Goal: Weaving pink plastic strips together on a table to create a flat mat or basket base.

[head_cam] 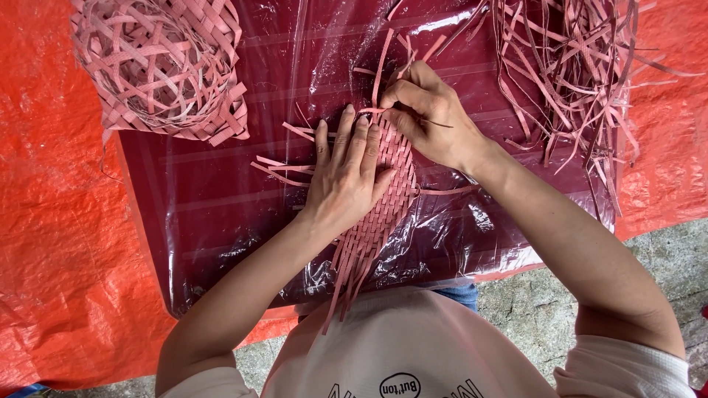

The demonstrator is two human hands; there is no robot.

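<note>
Pink strips, flat and narrow, are plaited into a woven mat [383,199] lying on the desk [221,214], which is wrapped in dark maroon plastic film. Left hand [345,177] lies palm-down on the mat, fingers straight and spread, pressing the weave flat; it grips nothing. Right hand [428,118] sits at the mat's far end, touching the left fingertips, thumb and forefinger pinched closed on a single pink strip [382,63] that runs away from the person. Loose strip ends stick out sideways from the mat by the left hand and trail off its near end toward the person's white shirt [398,346]. Far left corner of the desk: a finished pink woven basket [158,66], open-weave, well apart from the hands. Far right: a tangled pile of loose pink strips [575,74]. Orange tarpaulin [66,236] surrounds the desk; grey concrete floor [649,258] at right.
</note>
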